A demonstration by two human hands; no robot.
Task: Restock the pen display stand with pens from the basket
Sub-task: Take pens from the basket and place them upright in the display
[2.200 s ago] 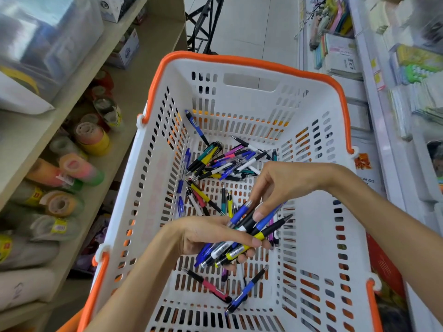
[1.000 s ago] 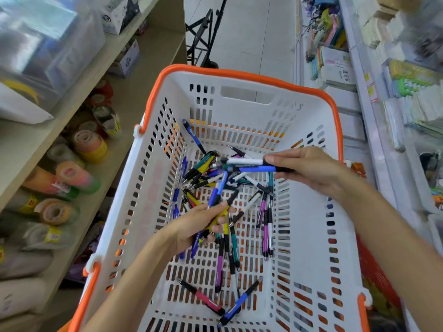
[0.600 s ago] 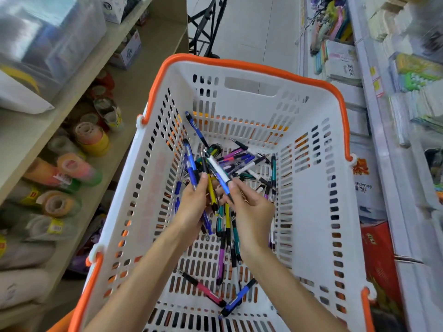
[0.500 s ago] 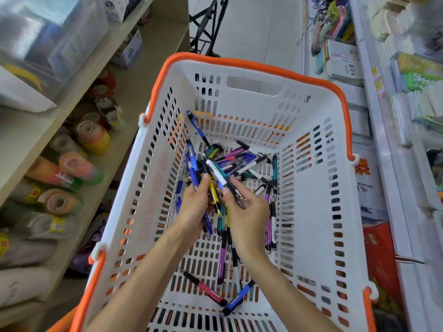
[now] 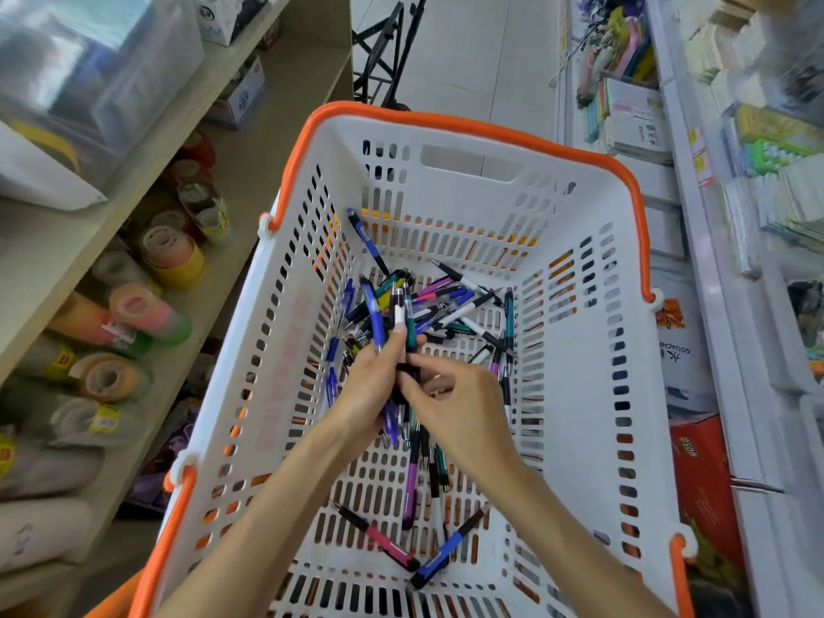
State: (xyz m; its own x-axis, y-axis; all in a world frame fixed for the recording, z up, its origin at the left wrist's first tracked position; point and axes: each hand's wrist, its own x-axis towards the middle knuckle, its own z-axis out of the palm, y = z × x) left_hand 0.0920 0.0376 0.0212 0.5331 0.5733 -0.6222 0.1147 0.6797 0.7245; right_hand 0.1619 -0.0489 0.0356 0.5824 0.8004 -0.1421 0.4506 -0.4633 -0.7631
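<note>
Tape rolls (image 5: 174,260) crowd the nine o'clock shelf; over the basket (image 5: 472,127), left hand (image 5: 368,390) grips a pen bundle (image 5: 397,332), right hand (image 5: 459,408) pinching it.

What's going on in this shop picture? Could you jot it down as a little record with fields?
Place: shop aisle between shelves
Container: white basket with orange rim
Contents: loose pens piled at the far end; a red pen and a blue pen near the front
Left hand: grips a bundle of pens
Right hand: fingers on the same bundle
Left shelf: tape rolls
Display stand: not in view
</note>
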